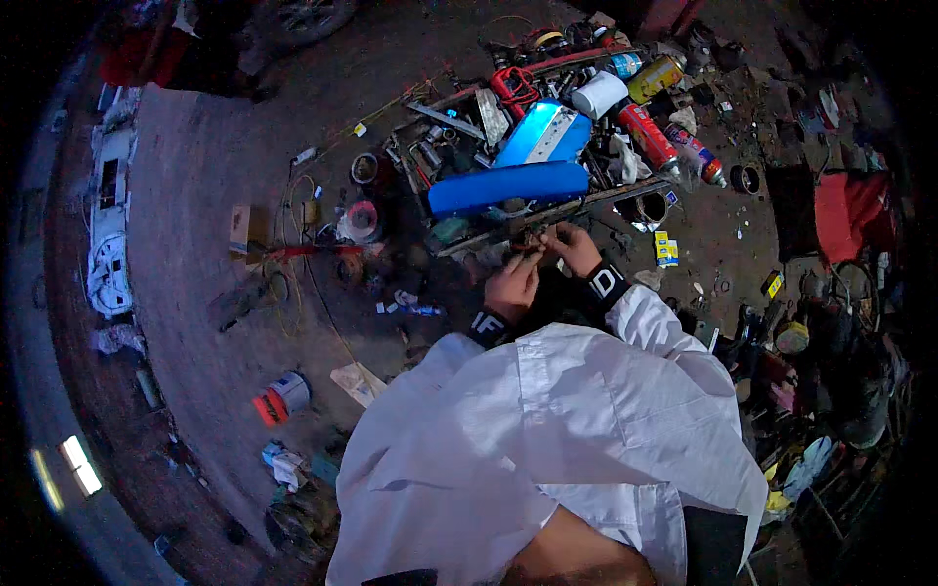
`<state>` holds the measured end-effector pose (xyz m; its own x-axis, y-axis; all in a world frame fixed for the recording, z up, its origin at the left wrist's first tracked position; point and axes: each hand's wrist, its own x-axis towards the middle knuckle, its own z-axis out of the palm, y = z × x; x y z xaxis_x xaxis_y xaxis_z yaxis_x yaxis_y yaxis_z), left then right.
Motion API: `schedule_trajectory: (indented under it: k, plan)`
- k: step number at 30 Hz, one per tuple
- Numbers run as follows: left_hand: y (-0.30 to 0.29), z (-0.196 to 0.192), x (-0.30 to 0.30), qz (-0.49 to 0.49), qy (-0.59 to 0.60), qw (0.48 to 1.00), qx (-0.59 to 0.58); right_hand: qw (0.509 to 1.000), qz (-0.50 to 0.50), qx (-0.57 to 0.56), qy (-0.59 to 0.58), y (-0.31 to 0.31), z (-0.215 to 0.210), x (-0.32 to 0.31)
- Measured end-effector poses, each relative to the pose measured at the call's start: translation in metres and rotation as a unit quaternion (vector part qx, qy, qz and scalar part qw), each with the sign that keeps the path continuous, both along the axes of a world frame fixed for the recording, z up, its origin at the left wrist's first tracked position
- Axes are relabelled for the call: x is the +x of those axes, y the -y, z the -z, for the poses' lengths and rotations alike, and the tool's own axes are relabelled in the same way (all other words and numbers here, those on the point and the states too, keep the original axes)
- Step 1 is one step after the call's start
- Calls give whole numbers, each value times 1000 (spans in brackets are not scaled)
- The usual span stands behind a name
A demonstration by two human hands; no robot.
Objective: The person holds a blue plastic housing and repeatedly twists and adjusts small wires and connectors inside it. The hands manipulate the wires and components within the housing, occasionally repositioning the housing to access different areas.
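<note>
My left hand [513, 289] and my right hand [575, 250] meet in front of my chest, fingers bent and pinched together. Between their fingertips is something small and dark that I cannot make out. Just beyond them runs the near edge of a low tray [576, 207] heaped with tools. Nearest to my hands in it lies a long blue panel [508, 188]. Behind that, a blue piece with a pale stripe [547, 135] leans at a slant.
A white can [599, 94], a red spray can [647, 137] and a yellow can [656, 78] lie on the tray's right side. Small yellow boxes [666, 249] sit on the floor to the right. A red-and-white tub [283, 398] and a cardboard box [248, 230] stand to the left.
</note>
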<state>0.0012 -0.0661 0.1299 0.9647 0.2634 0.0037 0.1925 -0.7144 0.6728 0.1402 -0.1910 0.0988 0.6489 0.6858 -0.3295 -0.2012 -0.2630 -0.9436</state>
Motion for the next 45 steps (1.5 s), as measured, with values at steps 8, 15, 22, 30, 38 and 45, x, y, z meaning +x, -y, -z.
schedule_trajectory:
  k: [8,15,22,30,38,45]
  plan:
    - [3,-7,28,-95,-30,995,18,997,0,19,69,10,28,-7]
    - [5,-9,41,-60,-65,995,54,957,51,-127,257,6,42,-11]
    - [9,-3,43,-115,-29,991,-55,909,72,-117,393,7,20,-10]
    - [4,-1,39,-276,-117,778,-553,841,-41,-109,528,13,11,1]
    - [5,-2,43,-294,-73,740,-600,921,-3,-59,385,16,15,-12]
    - [0,4,46,-184,5,973,-142,896,-8,-98,434,8,11,-8]
